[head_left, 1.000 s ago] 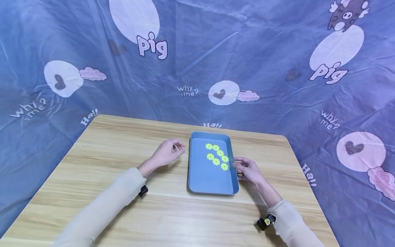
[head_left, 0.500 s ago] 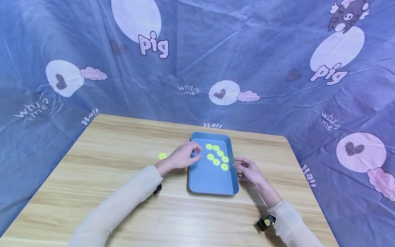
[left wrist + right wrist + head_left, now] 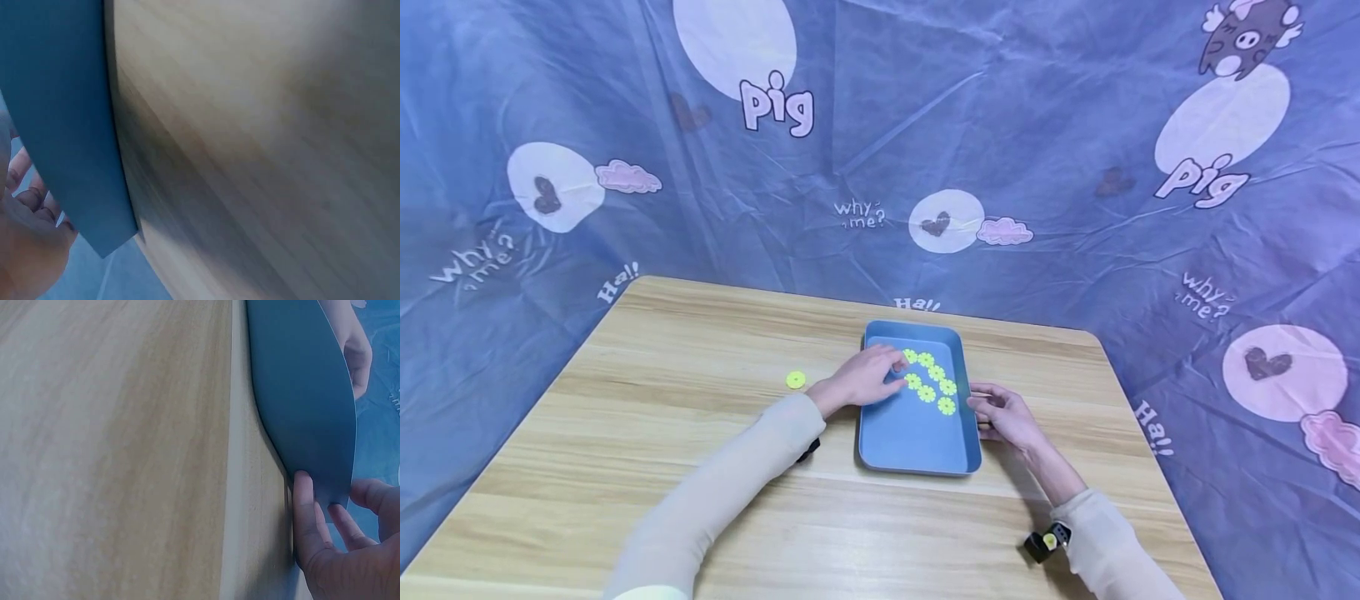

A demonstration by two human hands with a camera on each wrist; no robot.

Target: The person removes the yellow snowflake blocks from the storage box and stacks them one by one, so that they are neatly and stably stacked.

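Note:
A blue rectangular tray (image 3: 917,442) lies on the wooden table, holding several small flat yellow-green flower-shaped pieces (image 3: 927,393) in its upper half. My left hand (image 3: 865,377) reaches in over the tray's left wall; thumb and fingers are apart and bent, with the tips beside the leftmost pieces. Nothing shows between them. Its wrist view has the tray's outer wall (image 3: 69,125) in front of the fingers. My right hand (image 3: 1006,414) grips the tray's right side, fingertips (image 3: 304,481) against the outer wall and thumb at the rim.
One more yellow-green round piece (image 3: 795,380) lies on the table (image 3: 700,358), left of the tray and behind my left forearm. A blue printed cloth (image 3: 865,150) hangs round the table's back and sides. A black camera (image 3: 1041,546) sits on my right wrist.
My left hand has moved right, from beside the tray to over its inside near the pieces. This uncovers the round piece on the table. My right hand and the tray stay put.

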